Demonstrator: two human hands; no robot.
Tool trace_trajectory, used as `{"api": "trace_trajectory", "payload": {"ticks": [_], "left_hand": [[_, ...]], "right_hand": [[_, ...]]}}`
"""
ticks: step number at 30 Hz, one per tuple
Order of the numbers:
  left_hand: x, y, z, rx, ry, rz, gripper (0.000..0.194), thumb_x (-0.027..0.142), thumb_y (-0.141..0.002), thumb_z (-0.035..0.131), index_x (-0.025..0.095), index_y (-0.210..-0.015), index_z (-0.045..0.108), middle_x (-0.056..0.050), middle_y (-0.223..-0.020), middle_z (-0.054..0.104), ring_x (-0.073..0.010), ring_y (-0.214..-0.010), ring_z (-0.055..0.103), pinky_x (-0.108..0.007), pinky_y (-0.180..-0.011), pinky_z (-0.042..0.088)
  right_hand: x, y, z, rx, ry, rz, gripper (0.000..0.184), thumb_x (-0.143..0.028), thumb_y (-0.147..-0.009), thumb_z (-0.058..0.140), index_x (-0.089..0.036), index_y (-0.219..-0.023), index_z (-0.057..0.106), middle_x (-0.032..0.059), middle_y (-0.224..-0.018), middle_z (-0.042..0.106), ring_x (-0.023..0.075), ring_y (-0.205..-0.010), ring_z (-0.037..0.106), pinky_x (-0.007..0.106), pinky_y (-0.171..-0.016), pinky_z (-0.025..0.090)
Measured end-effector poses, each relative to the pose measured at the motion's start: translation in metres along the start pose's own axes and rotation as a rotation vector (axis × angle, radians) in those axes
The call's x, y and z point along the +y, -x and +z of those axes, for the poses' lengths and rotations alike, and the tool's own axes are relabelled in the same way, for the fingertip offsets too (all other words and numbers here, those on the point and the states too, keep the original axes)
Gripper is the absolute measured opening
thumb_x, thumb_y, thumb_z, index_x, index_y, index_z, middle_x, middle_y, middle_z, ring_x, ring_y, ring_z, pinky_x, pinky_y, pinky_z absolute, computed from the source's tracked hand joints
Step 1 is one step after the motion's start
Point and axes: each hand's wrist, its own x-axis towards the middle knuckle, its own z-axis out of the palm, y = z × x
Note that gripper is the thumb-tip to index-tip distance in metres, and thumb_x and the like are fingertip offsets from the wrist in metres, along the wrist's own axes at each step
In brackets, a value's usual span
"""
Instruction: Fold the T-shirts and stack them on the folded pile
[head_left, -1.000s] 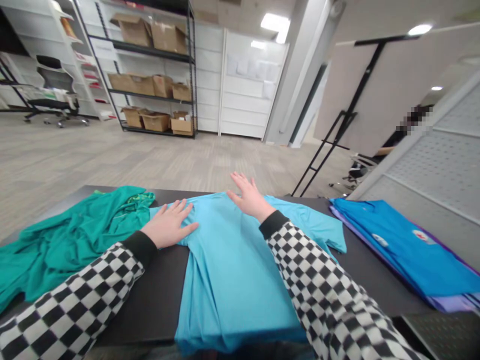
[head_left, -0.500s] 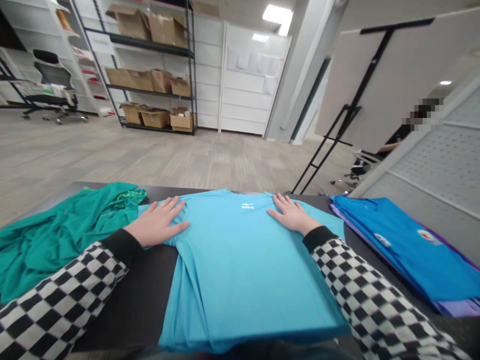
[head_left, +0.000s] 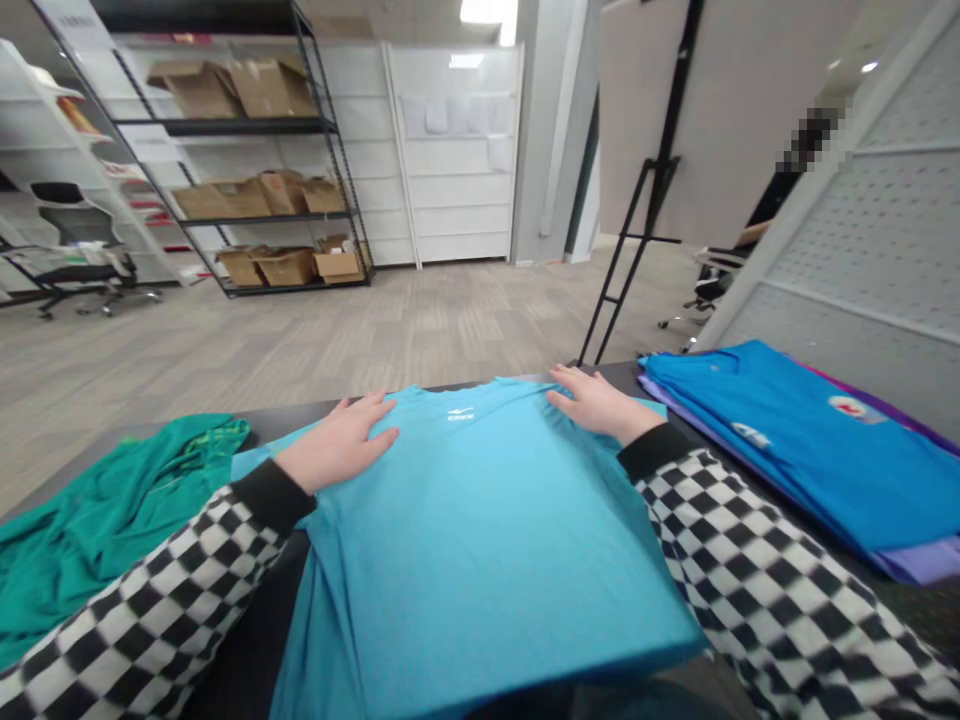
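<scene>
Okay, so a light blue T-shirt [head_left: 480, 540] lies flat on a black table [head_left: 244, 680], front up, with a small white logo [head_left: 460, 413] just under the collar and the hem hanging over the table's near edge. Both hands are on it, palms down, and nothing's being pinched or gripped. The left hand [head_left: 334, 445] sits on the shirt's left shoulder area with its fingers [head_left: 371, 408] slightly spread. The right hand [head_left: 596, 405] is on the opposite shoulder, fingers [head_left: 570, 385] lying pretty close together and flat on the fabric. Both sleeves are black-and-white checkered with black cuffs.

On the table's left end there's a crumpled green garment [head_left: 97, 520], just beside the blue shirt. On the right end sits a folded stack of bright blue shirts [head_left: 795, 450] with something purple [head_left: 922, 560] underneath, close to the right hand but not touching it. Well beyond the table, a metal shelving rack [head_left: 247, 150] holds cardboard boxes [head_left: 225, 95].
</scene>
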Motion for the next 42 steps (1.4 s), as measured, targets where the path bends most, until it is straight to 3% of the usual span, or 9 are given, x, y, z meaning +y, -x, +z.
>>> {"api": "trace_trajectory", "payload": {"ticks": [3,6,11,18,22,25,29,34,42], "left_hand": [[0.027,-0.039,0.016,-0.064,0.075,0.020,0.082,0.062,-0.110,0.033,0.013,-0.174,0.046,-0.016,-0.185,0.031,-0.0313,-0.174,0.030,-0.053,-0.141,0.027],[0.035,-0.055,0.034,-0.072,0.034,0.004,0.087,0.065,-0.111,0.029,0.012,-0.179,0.035,-0.017,-0.187,0.024,-0.0338,-0.175,0.024,-0.059,-0.142,0.022],[0.029,-0.051,0.040,-0.084,-0.020,0.006,0.092,0.071,-0.111,0.024,0.013,-0.182,0.027,-0.016,-0.189,0.019,-0.0326,-0.177,0.019,-0.057,-0.142,0.019],[0.030,-0.055,0.032,-0.137,0.008,-0.003,0.095,0.074,-0.109,0.031,0.014,-0.183,0.024,-0.019,-0.189,0.016,-0.0343,-0.177,0.018,-0.059,-0.142,0.016],[0.036,-0.052,0.029,-0.075,-0.016,0.007,0.090,0.066,-0.112,0.028,0.009,-0.181,0.029,-0.022,-0.188,0.017,-0.0360,-0.177,0.015,-0.063,-0.142,0.013],[0.055,-0.058,0.018,-0.073,-0.003,0.062,0.087,0.064,-0.112,0.027,0.008,-0.178,0.035,-0.021,-0.188,0.019,-0.0358,-0.177,0.015,-0.063,-0.142,0.013],[0.103,-0.095,0.003,-0.130,0.069,0.198,0.085,0.064,-0.111,0.031,0.012,-0.179,0.036,-0.016,-0.187,0.027,-0.0316,-0.175,0.025,-0.054,-0.143,0.020],[0.163,-0.154,0.019,-0.191,0.067,0.333,0.085,0.060,-0.111,0.031,0.010,-0.180,0.031,-0.017,-0.189,0.019,-0.0313,-0.177,0.020,-0.051,-0.142,0.020],[0.175,-0.174,0.047,-0.210,0.026,0.248,0.108,0.084,-0.104,0.036,0.013,-0.183,0.019,-0.018,-0.190,0.007,-0.0374,-0.178,0.009,-0.062,-0.142,0.008]], "right_hand": [[0.012,-0.001,0.008,-0.099,-0.025,-0.030,0.067,-0.054,-0.111,0.050,-0.024,-0.171,0.053,0.0160,-0.183,0.038,0.0375,-0.171,0.033,0.070,-0.138,0.023],[0.014,-0.002,0.013,-0.133,-0.042,-0.028,0.076,-0.063,-0.109,0.051,-0.025,-0.176,0.046,0.0148,-0.186,0.032,0.0394,-0.174,0.024,0.072,-0.138,0.018],[0.012,-0.004,0.013,-0.157,0.006,0.053,0.092,-0.077,-0.107,0.043,-0.024,-0.181,0.035,0.0133,-0.189,0.020,0.0448,-0.175,0.013,0.075,-0.138,0.013],[0.004,-0.002,0.012,-0.144,0.001,0.087,0.094,-0.079,-0.104,0.047,-0.025,-0.180,0.036,0.0120,-0.189,0.021,0.0465,-0.175,0.015,0.075,-0.138,0.013],[0.002,0.003,0.000,-0.082,0.012,0.063,0.097,-0.078,-0.103,0.050,-0.021,-0.180,0.035,0.0139,-0.190,0.017,0.0458,-0.175,0.012,0.076,-0.138,0.012],[0.007,0.008,-0.014,-0.070,0.028,0.076,0.098,-0.074,-0.104,0.051,-0.017,-0.181,0.032,0.0165,-0.190,0.016,0.0445,-0.176,0.012,0.074,-0.138,0.015],[0.019,0.015,-0.025,-0.213,0.062,0.185,0.099,-0.075,-0.102,0.055,-0.016,-0.180,0.035,0.0190,-0.189,0.016,0.0454,-0.175,0.016,0.070,-0.138,0.023],[0.032,0.018,-0.025,-0.304,0.036,0.223,0.108,-0.080,-0.099,0.059,-0.017,-0.182,0.031,0.0192,-0.189,0.017,0.0442,-0.174,0.020,0.062,-0.139,0.024],[0.041,0.012,-0.017,-0.314,0.010,0.220,0.135,-0.090,-0.083,0.071,-0.018,-0.185,0.019,0.0191,-0.190,0.009,0.0478,-0.175,0.013,0.069,-0.137,0.024]]}}
